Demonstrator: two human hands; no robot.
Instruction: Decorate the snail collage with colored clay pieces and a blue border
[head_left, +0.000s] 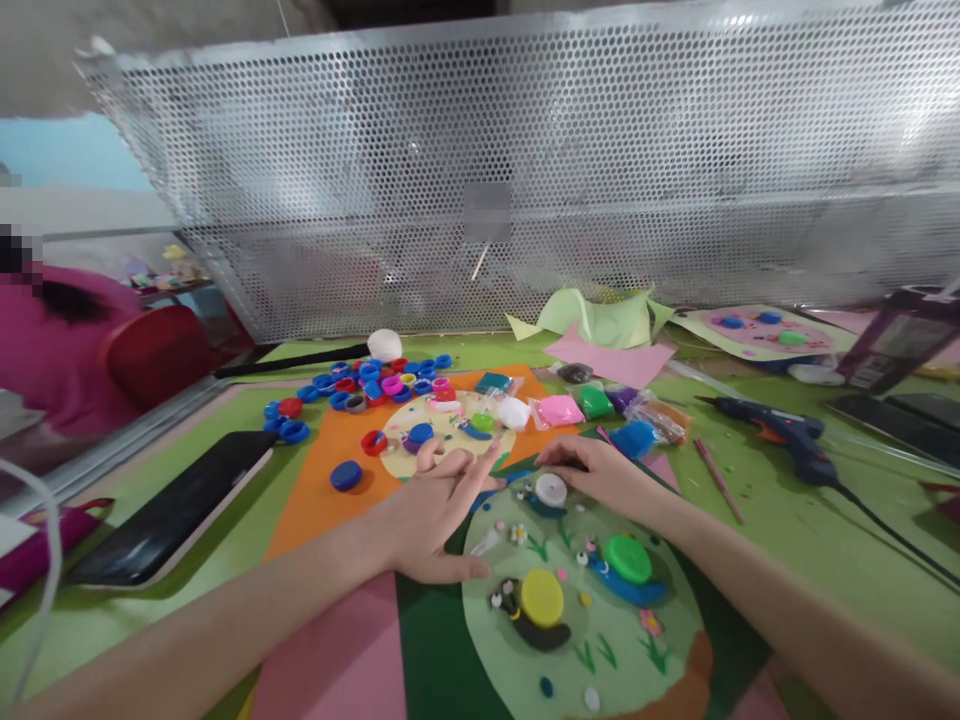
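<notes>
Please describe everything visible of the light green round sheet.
The light green round sheet, felt or foam by its look, lies flat on a dark green sheet. It bears three clay snails with a white cap, a green cap and a yellow cap as shells, among small flowers. The left hand lies flat at its left edge; the right hand rests on its far edge.

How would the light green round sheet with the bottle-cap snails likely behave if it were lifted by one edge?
The light green round sheet looks thin and lies flat, so it would probably flop. The yellow cap, green cap and white cap on it add weight, so it would likely sag there. Its small decorations might loosen if it bends.
</notes>
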